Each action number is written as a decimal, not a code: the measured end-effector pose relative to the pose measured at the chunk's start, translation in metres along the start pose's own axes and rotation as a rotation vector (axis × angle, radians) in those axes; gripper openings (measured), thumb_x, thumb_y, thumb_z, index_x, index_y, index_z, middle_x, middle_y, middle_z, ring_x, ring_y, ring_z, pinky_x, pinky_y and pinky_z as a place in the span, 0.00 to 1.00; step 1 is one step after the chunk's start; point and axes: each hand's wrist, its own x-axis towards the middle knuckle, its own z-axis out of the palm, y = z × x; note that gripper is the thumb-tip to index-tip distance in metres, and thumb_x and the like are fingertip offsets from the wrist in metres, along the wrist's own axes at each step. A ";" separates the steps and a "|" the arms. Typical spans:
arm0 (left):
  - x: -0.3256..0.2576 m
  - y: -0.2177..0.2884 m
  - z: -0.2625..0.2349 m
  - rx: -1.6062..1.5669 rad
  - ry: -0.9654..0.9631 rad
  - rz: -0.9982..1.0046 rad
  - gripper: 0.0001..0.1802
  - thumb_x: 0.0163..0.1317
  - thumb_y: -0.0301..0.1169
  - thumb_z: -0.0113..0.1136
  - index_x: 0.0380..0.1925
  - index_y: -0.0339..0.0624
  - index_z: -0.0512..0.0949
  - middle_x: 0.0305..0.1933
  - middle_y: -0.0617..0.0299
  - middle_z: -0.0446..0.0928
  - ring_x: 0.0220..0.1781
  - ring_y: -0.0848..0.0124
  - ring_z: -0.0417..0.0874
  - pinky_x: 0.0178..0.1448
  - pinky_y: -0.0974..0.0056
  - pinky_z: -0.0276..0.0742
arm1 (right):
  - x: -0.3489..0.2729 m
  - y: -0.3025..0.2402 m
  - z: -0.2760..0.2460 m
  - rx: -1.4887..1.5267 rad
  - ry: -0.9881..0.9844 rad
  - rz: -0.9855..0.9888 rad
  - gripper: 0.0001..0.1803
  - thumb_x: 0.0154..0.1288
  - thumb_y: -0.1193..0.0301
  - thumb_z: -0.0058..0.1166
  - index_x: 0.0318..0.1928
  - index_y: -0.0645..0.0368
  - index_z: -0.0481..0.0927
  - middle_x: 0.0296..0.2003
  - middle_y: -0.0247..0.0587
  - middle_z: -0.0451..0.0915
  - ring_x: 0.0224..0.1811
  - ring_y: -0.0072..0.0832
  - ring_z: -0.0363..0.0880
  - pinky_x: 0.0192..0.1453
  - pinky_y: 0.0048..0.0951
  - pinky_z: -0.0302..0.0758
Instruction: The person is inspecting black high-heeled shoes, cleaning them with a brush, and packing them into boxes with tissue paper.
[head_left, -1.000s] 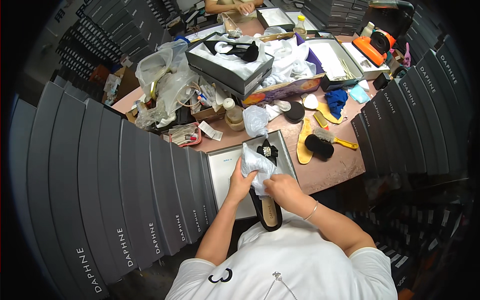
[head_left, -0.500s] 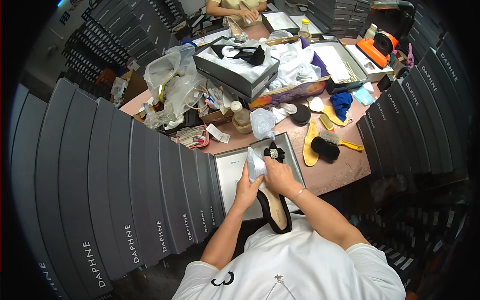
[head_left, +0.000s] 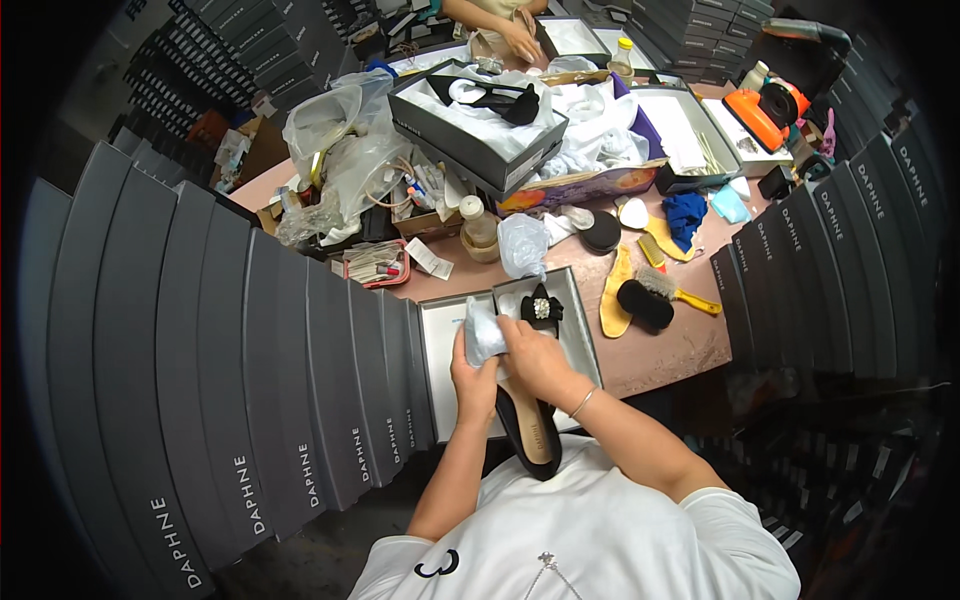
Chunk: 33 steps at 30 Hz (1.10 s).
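In front of my chest is a black shoe [head_left: 532,432] with a beige insole, its heel end toward me. Its front end is hidden by my hands and a crumpled white wrapping [head_left: 485,333]. My left hand [head_left: 474,375] closes round the wrapping from the left. The fingers of my right hand [head_left: 537,358] are bent against its right edge, with the palm over the shoe. Just beyond lies another black shoe [head_left: 541,309] with a bow and a sparkling ornament, in an open grey shoebox [head_left: 590,350]. The box's pale lid or second half [head_left: 440,325] sits to the left.
Tall stacks of grey shoeboxes [head_left: 280,370] [head_left: 800,270] wall both sides. Behind the work stand a glue bottle [head_left: 480,232], a plastic bag [head_left: 523,246] and a shoebox [head_left: 480,130] on a carton. Brushes [head_left: 692,297] and yellow insoles [head_left: 616,295] lie right. Opposite, a person's hands [head_left: 520,38] work.
Both my hands have moved a little left with the wrapping and the shoe. The ornamented shoe in the box now shows more fully, to the right of my fingers.
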 end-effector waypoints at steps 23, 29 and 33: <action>0.022 0.048 0.030 0.615 -0.154 0.493 0.39 0.53 0.29 0.60 0.66 0.38 0.59 0.67 0.39 0.58 0.68 0.43 0.60 0.72 0.46 0.50 | 0.069 0.038 -0.073 -0.063 -0.104 -0.231 0.08 0.55 0.71 0.55 0.30 0.63 0.74 0.26 0.55 0.78 0.30 0.53 0.78 0.34 0.46 0.75; 0.036 -0.009 -0.019 0.437 -0.329 0.085 0.09 0.56 0.20 0.48 0.34 0.34 0.77 0.29 0.59 0.75 0.32 0.72 0.77 0.38 0.69 0.72 | 0.031 0.055 -0.115 -0.022 -0.474 -0.078 0.11 0.52 0.69 0.58 0.29 0.66 0.77 0.27 0.57 0.78 0.33 0.52 0.78 0.39 0.44 0.73; 0.029 -0.025 -0.020 -0.106 -0.350 -0.200 0.08 0.60 0.23 0.44 0.33 0.39 0.74 0.28 0.69 0.71 0.29 0.81 0.71 0.35 0.74 0.68 | 0.002 0.093 -0.075 -0.109 -0.192 -0.033 0.10 0.51 0.71 0.56 0.31 0.65 0.76 0.26 0.56 0.78 0.32 0.51 0.78 0.39 0.43 0.74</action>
